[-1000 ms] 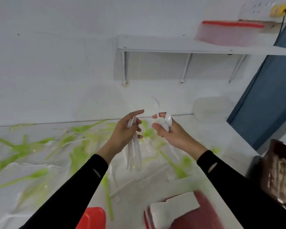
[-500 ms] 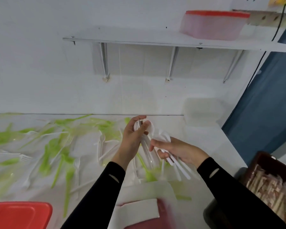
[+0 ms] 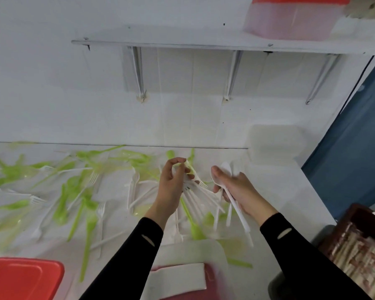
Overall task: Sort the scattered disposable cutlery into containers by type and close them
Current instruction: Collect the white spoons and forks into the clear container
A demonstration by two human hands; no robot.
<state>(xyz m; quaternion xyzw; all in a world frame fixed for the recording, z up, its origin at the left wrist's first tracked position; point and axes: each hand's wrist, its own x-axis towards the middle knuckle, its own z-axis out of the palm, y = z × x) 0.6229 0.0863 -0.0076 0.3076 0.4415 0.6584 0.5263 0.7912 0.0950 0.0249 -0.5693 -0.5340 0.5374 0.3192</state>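
Forks [image 3: 198, 192] are gripped by the left hand [image 3: 171, 187], spoons [image 3: 238, 211] by the right hand [image 3: 240, 189]; handle ends are blurred.

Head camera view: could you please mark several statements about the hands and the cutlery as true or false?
1. The left hand holds a fan of white forks. True.
2. The right hand is empty. False: it grips white spoons.
3. A red lid lies at the near left. True.
4. The shelf is bare. False: a pink container stands on it.
5. All green cutlery is sorted away. False: it lies scattered on the table.
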